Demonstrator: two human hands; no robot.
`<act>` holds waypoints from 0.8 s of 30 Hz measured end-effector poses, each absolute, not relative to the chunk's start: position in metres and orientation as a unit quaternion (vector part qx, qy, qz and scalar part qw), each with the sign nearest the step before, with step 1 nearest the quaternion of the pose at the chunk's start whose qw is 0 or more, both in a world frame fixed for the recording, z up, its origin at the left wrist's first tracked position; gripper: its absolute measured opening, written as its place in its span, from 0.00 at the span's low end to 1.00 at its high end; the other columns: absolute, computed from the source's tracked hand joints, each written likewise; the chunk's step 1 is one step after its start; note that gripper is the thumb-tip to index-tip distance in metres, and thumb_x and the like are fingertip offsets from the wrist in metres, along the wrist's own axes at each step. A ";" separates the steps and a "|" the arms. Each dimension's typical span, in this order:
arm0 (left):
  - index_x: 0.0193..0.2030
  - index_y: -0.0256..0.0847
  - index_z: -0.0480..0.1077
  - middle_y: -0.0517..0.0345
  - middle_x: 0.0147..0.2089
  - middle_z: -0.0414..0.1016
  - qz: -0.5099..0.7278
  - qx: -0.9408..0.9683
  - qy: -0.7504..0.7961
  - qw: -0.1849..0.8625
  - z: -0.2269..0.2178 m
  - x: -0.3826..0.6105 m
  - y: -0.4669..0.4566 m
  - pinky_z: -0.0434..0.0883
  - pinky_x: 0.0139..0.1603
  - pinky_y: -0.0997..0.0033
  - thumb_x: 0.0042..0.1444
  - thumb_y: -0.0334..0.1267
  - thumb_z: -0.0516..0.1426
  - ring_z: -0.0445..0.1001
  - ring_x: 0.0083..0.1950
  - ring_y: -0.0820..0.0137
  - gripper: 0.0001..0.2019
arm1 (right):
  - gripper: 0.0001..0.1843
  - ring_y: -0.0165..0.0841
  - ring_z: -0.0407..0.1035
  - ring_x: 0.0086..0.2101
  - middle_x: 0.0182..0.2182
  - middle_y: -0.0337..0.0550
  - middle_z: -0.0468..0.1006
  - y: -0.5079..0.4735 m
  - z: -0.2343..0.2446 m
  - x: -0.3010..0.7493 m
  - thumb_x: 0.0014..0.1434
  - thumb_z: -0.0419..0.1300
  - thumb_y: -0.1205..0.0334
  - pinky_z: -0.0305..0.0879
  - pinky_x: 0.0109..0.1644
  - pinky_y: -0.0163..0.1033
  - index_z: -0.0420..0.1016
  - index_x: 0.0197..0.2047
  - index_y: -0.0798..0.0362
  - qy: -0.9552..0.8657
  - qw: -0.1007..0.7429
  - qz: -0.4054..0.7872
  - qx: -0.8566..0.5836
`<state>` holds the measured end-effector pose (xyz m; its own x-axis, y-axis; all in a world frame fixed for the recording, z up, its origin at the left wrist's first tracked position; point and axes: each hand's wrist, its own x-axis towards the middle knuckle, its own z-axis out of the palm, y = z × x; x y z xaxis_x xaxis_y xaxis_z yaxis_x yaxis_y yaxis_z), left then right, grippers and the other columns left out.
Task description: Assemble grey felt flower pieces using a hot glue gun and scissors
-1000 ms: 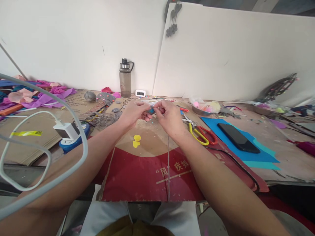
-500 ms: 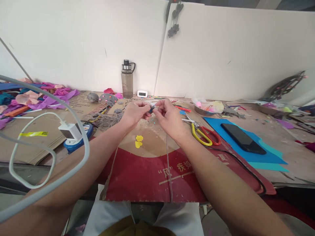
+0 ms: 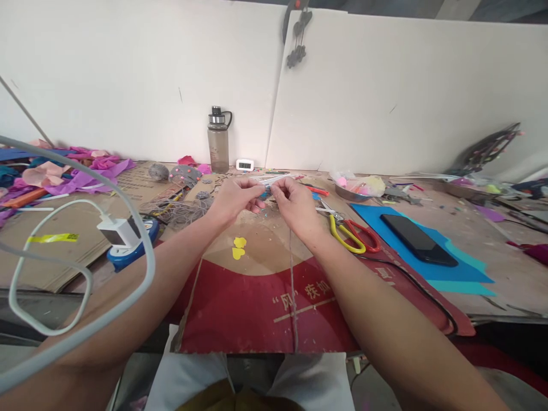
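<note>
My left hand (image 3: 235, 201) is closed, its thumb and forefinger pinched together over the cardboard. What those fingertips hold is too small to make out. Facing it a short gap away, my right hand (image 3: 296, 206) is also pinched shut. A strand of grey yarn (image 3: 293, 302) comes out from under the right hand and runs down over the red printed board (image 3: 240, 308) to its front edge. Two small yellow cut-out pieces (image 3: 238, 253) lie below the left hand. Tiny blue scraps are scattered beneath the fingers.
Scissors (image 3: 334, 227) with yellow and red handles lie right of my right hand. Beyond them a black phone (image 3: 418, 240) rests on blue sheets (image 3: 462, 271). A bottle (image 3: 218, 148) and small digital clock (image 3: 245, 165) stand behind. Tangled yarn (image 3: 184, 211) and a white charger (image 3: 122, 233) are left.
My hands have drawn slightly apart. The small dark piece that showed between the fingertips is no longer clearly visible. The view has shifted a little.
</note>
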<state>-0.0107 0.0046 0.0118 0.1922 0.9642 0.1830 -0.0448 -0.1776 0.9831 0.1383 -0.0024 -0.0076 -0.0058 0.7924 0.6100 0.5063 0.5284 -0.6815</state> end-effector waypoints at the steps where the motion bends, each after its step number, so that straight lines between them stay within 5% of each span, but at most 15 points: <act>1: 0.28 0.33 0.72 0.59 0.22 0.72 0.498 0.588 0.401 0.495 0.011 -0.011 0.005 0.69 0.22 0.78 0.48 0.30 0.60 0.74 0.23 0.75 0.02 | 0.08 0.30 0.60 0.27 0.25 0.37 0.69 -0.003 -0.008 0.138 0.58 0.53 0.60 0.57 0.35 0.37 0.66 0.29 0.52 -0.700 0.527 0.135 -0.462; 5: 0.27 0.34 0.72 0.60 0.21 0.71 0.511 0.585 0.411 0.477 0.008 -0.012 0.008 0.68 0.22 0.79 0.49 0.30 0.60 0.73 0.22 0.76 0.02 | 0.04 0.30 0.61 0.27 0.26 0.36 0.69 -0.003 -0.009 0.139 0.57 0.54 0.63 0.57 0.34 0.37 0.66 0.37 0.52 -0.714 0.522 0.143 -0.444; 9: 0.27 0.35 0.71 0.61 0.21 0.71 0.517 0.582 0.410 0.475 0.008 -0.012 0.009 0.68 0.22 0.80 0.48 0.30 0.61 0.73 0.22 0.76 0.03 | 0.01 0.30 0.61 0.28 0.27 0.37 0.69 -0.003 -0.010 0.140 0.57 0.54 0.66 0.57 0.35 0.37 0.65 0.33 0.51 -0.727 0.517 0.098 -0.441; 24: 0.30 0.36 0.70 0.59 0.29 0.76 0.517 0.607 0.394 0.456 0.005 -0.008 0.006 0.72 0.24 0.78 0.47 0.30 0.62 0.77 0.26 0.74 0.04 | 0.16 0.30 0.58 0.24 0.23 0.40 0.70 -0.008 -0.004 0.138 0.65 0.47 0.58 0.51 0.32 0.37 0.64 0.26 0.51 -0.722 0.453 0.016 -0.523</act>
